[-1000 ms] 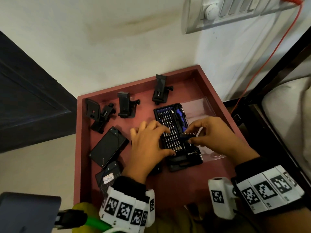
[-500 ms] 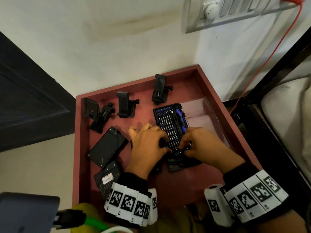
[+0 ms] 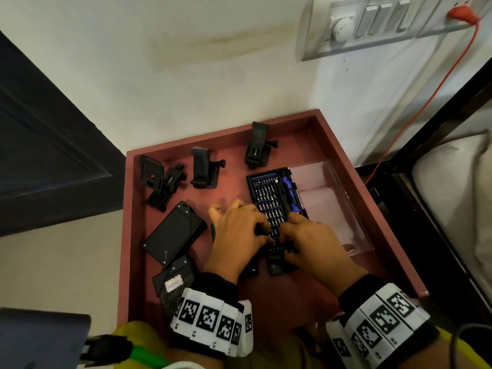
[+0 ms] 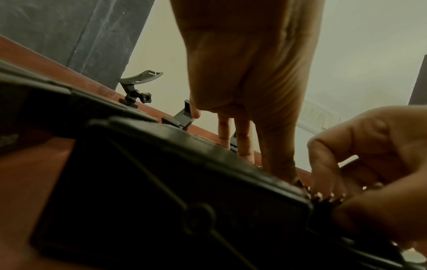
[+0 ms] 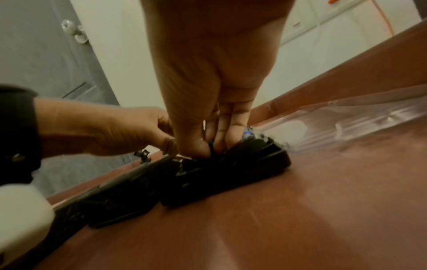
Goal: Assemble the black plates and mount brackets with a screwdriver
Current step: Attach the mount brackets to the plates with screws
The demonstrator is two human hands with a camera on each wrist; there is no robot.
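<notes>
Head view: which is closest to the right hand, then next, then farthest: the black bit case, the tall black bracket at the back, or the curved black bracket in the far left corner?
1. Black bit case, under the right hand.
2. Tall black bracket, behind the case.
3. Curved black bracket, far left corner.

Two black plates (image 3: 174, 233) laid flat at tray's left, larger one angled, smaller (image 3: 174, 284) partly tucked under it, white label borne on top. Three black mount brackets stood along far side: curved-cradle one (image 3: 159, 182) at left, clamp type (image 3: 203, 170) at middle, another (image 3: 257, 147) at right. Blue-handled screwdriver (image 3: 288, 191) seated in open bit case (image 3: 269, 194), right of bit rows.
</notes>
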